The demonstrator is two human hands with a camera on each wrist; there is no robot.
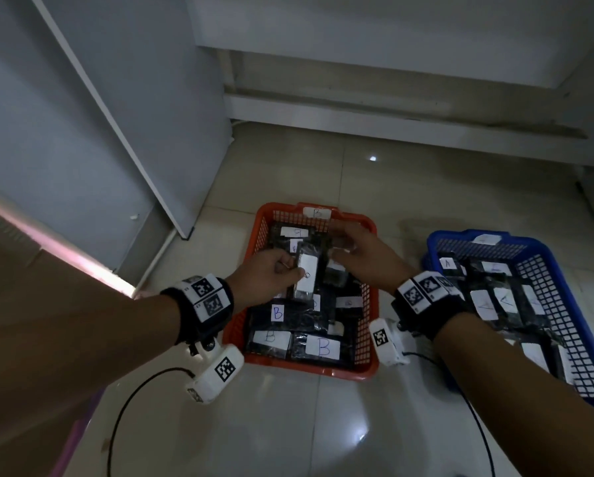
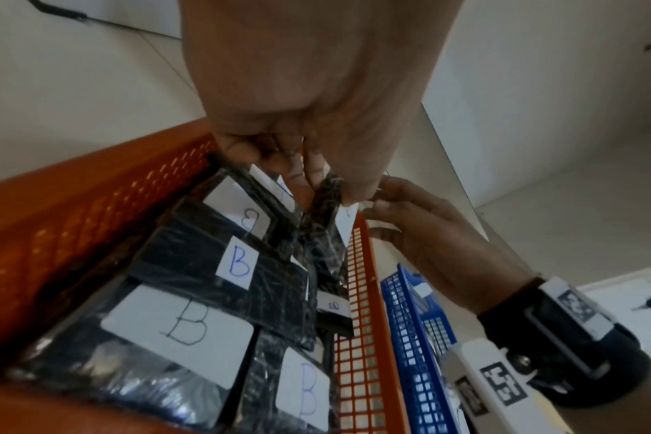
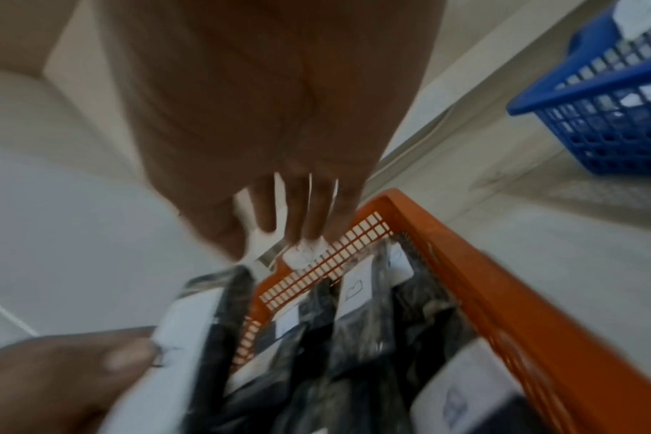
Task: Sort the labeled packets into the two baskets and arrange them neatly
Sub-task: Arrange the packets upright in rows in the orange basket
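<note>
An orange basket [image 1: 254,242] labelled B sits on the floor, filled with several black packets that carry white B labels [image 1: 323,346]. My left hand [image 1: 294,270] pinches one black packet with a white label [image 1: 306,277] and holds it upright above the basket's middle. In the left wrist view that packet [image 2: 322,217] hangs edge-on from my left fingertips [image 2: 309,176]. My right hand [image 1: 343,242] hovers over the basket's far right part, fingers straight and spread, holding nothing; in the right wrist view its fingers [image 3: 298,217] point at the far rim [image 3: 483,279]. To the right stands a blue basket [image 1: 515,235] with A-labelled packets [image 1: 484,304].
The baskets stand on a glossy tiled floor [image 1: 323,425]. A grey cabinet panel [image 1: 99,149] rises at the left, and a wall with a low ledge [image 1: 392,108] runs behind. Black cables [image 1: 123,407] trail from both wrist cameras across the floor in front.
</note>
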